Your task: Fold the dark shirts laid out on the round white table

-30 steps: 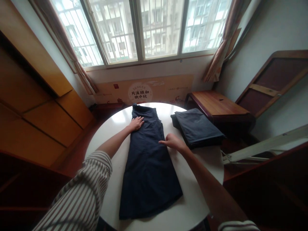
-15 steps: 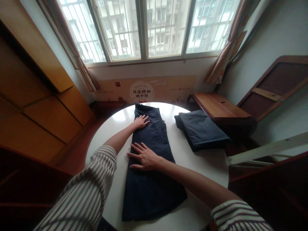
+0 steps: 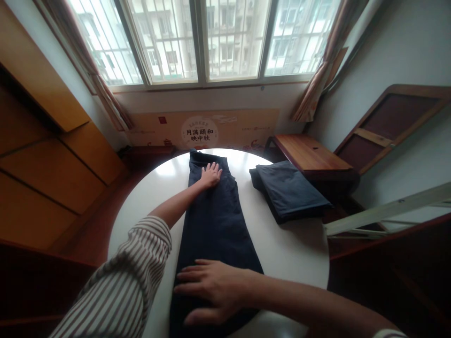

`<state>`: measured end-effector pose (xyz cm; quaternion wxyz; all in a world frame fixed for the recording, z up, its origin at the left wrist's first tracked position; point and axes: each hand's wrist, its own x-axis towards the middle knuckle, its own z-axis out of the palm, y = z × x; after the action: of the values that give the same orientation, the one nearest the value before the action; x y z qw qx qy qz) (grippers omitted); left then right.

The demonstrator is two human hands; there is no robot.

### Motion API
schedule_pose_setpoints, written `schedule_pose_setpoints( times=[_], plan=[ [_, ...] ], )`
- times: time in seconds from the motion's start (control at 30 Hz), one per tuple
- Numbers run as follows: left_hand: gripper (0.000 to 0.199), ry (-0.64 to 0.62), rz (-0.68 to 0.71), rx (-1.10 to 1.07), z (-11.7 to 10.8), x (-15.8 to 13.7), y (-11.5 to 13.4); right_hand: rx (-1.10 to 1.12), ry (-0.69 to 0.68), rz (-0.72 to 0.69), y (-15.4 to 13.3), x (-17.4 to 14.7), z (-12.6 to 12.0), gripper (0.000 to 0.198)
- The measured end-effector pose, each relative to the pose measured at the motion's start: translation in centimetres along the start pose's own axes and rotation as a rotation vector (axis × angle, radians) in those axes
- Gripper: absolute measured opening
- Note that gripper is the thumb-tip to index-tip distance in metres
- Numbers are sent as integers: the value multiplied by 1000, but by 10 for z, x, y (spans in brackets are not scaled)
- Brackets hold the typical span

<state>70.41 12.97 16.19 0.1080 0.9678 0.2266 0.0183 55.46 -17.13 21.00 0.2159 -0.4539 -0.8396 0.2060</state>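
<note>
Left hand (image 3: pixel 211 175), fingers spread, rests on the dark garment (image 3: pixel 215 223) at frame centre; right hand (image 3: pixel 220 287), also wide, overlies it at lower centre. Uneven pressure (I'd guess) could ruck the cloth.

Table (image 3: pixel 137 202): passage open along far-left edge. Left forearm (image 3: pixel 179 204) crosses left side; folded cloth stack (image 3: pixel 291 190) obstructs right edge; right forearm (image 3: pixel 299 298) bars near-right edge.

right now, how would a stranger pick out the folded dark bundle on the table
Find the round white table by the window. On its right side lies the folded dark bundle. It is squarish, unlike the long dark garment beside it.
</note>
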Motion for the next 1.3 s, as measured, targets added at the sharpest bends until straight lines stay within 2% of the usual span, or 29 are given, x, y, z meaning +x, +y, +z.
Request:
schedule_pose_setpoints(
  times=[0.07,0.17,0.23,0.3,0.4,0.6,0.67,0.77,0.93,1.0,1.1,1.2,1.3],
  plan=[
    [67,-15,76,0,7,-1,12,-63,50,100,23,7,-24,44],
    [67,-56,127,3,13,3,20,-247,102,312,72,5,-54,46],
    [69,-66,125,10,13,9,19,-310,90,436,101,-6,-61,55],
    [71,-73,118,17,12,17,17,-327,78,487,115,-23,-58,60],
    [74,-76,102,21,10,28,16,-293,79,450,103,-48,-41,63],
    [72,-69,54,-14,13,45,16,-63,-9,274,25,-80,-9,71],
    [68,-58,40,-49,16,49,15,-25,-32,213,4,-88,2,67],
    [60,-35,27,-109,18,55,13,-12,-61,153,-12,-97,19,57],
    [54,51,71,-205,4,57,4,52,-71,162,-21,-98,23,61],
    [55,112,109,-229,-7,46,-10,94,-91,168,-26,-98,15,64],
    [55,178,148,-214,-21,14,-45,118,-72,171,-28,-93,2,64],
    [50,176,163,-149,-26,-28,-82,82,29,176,-5,-70,-15,49],
    [51,117,182,-71,-21,-60,-104,-53,143,220,44,-20,-39,39]
  ],
)
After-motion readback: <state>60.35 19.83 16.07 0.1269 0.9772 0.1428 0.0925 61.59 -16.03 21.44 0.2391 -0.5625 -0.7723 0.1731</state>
